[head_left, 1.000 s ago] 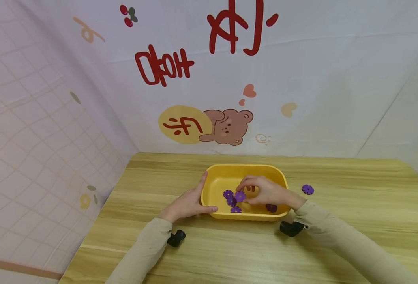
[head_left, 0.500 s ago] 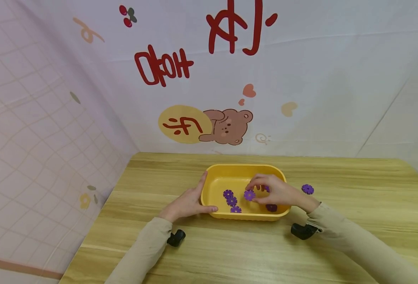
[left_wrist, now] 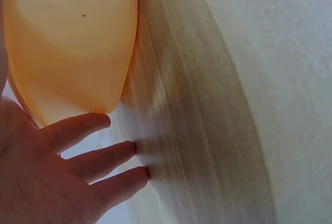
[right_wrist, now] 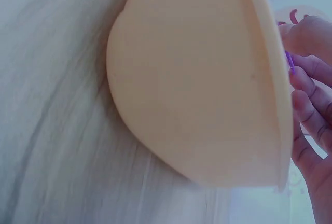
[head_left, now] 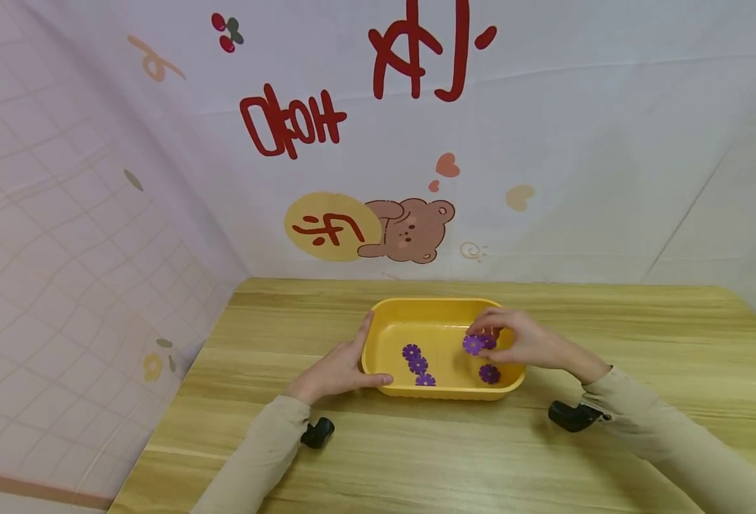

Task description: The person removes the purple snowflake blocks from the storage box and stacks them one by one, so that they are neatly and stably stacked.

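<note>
A yellow plastic tub point(head_left: 438, 392) stands on the table. At its left end my left hand point(head_left: 335, 365) rests against it, thumb along the near rim; the left wrist view shows its straight, spread fingers point(left_wrist: 104, 161). Over the tub's right half, my right hand point(head_left: 528, 341) pinches a purple snowflake disc point(head_left: 472, 345) between thumb and fingers. More purple shows just behind that disc, partly covered by the fingers. Several purple discs point(head_left: 418, 365) lie in a slanting row on the tub's floor, and another disc point(head_left: 490, 374) lies near its right end.
The wooden table point(head_left: 448, 457) extends around the tub. Behind it hangs a white cloth point(head_left: 577, 128) with red characters and a printed bear point(head_left: 410, 232). A black wrist device point(head_left: 573, 416) sits below the right cuff, another device point(head_left: 318, 432) by the left.
My right hand has moved right across the tub with the pinched disc. The loose disc right of the tub is now out of sight, where my right hand passes. My left hand stays put.
</note>
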`<state>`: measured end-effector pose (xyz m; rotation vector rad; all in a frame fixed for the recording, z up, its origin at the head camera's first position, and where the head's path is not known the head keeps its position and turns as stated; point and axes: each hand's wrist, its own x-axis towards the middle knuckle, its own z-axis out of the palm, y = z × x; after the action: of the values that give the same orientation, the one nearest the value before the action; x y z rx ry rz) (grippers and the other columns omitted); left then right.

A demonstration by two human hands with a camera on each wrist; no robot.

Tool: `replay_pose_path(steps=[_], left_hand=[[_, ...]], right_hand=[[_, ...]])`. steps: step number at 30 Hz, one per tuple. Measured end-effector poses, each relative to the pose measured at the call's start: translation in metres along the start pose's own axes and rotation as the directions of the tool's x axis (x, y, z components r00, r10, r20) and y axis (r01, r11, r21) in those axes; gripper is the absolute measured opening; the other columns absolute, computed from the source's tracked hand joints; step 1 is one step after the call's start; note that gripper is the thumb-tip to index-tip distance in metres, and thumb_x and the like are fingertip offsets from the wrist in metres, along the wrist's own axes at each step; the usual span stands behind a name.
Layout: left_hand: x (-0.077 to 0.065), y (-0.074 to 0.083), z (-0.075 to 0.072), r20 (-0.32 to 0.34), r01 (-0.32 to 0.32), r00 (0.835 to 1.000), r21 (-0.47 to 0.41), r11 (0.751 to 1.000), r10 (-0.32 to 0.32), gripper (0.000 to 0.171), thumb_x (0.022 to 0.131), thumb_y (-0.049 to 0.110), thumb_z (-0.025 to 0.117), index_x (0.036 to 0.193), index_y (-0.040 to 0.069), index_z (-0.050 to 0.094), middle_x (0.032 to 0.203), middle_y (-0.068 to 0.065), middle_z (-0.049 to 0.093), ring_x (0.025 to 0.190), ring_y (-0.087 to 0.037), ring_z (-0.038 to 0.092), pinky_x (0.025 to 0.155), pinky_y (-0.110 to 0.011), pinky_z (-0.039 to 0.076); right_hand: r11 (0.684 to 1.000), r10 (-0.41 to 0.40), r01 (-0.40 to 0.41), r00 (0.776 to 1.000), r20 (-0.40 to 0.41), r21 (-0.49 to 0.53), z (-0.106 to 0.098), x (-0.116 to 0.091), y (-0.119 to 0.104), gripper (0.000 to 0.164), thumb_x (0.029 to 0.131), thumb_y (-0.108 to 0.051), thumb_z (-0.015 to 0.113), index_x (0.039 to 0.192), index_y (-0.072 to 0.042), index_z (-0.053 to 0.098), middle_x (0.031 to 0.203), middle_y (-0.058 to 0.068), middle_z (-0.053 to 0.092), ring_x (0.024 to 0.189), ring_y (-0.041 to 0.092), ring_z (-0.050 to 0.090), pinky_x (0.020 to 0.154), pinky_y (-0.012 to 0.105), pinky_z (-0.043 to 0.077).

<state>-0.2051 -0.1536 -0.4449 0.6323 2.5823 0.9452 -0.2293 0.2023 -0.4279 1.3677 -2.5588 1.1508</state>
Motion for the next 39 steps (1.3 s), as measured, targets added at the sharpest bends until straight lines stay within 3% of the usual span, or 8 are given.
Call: replay_pose_path(steps=[11, 16, 23, 39], left_hand=[[-0.001, -0.001, 0.001, 0.007, 0.010, 1.000, -0.009, 1.000, -0.010, 0.120, 0.079, 0.055, 0.074, 0.155, 0.016, -0.011, 0.112, -0.010, 0.058, 0.088, -0.016, 0.054, 0.095, -0.040, 0.042], [-0.001, -0.001, 0.001, 0.008, 0.019, 1.000, -0.006, 1.000, -0.019, 0.121, 0.079, 0.056, 0.073, 0.155, 0.016, -0.012, 0.113, -0.010, 0.058, 0.088, -0.016, 0.054, 0.095, -0.040, 0.042], [0.000, 0.000, 0.002, 0.004, 0.019, 1.000, -0.001, 1.000, -0.019, 0.120, 0.079, 0.056, 0.073, 0.155, 0.016, -0.011, 0.129, -0.017, 0.054, 0.095, -0.018, 0.054, 0.098, -0.041, 0.041], [0.000, -0.001, 0.001, 0.008, 0.027, 1.000, -0.014, 1.000, -0.027, 0.120, 0.080, 0.055, 0.073, 0.155, 0.017, -0.012, 0.126, -0.015, 0.055, 0.093, -0.017, 0.054, 0.098, -0.041, 0.041]], right_hand=[[1.000, -0.009, 0.010, 0.996, -0.087, 0.016, -0.011, -0.019, 0.009, 0.037, 0.072, 0.002, 0.082, 0.105, -0.010, 0.069, 0.101, 0.003, 0.063, 0.075, 0.018, 0.054, 0.059, 0.027, 0.045], [1.000, -0.018, 0.017, 0.993, -0.114, -0.007, -0.018, -0.027, 0.013, 0.040, 0.071, 0.004, 0.082, 0.106, -0.010, 0.069, 0.102, 0.003, 0.064, 0.078, 0.017, 0.056, 0.062, 0.027, 0.047], [0.998, 0.027, -0.034, 0.991, -0.132, -0.048, -0.032, -0.046, 0.017, 0.039, 0.072, 0.003, 0.082, 0.106, -0.012, 0.070, 0.104, 0.002, 0.064, 0.079, 0.015, 0.053, 0.060, 0.027, 0.047], [0.986, 0.035, -0.064, 0.983, -0.182, -0.152, -0.054, -0.077, 0.034, 0.044, 0.067, 0.009, 0.082, 0.106, -0.006, 0.068, 0.100, 0.002, 0.064, 0.075, 0.015, 0.055, 0.064, 0.022, 0.046]])
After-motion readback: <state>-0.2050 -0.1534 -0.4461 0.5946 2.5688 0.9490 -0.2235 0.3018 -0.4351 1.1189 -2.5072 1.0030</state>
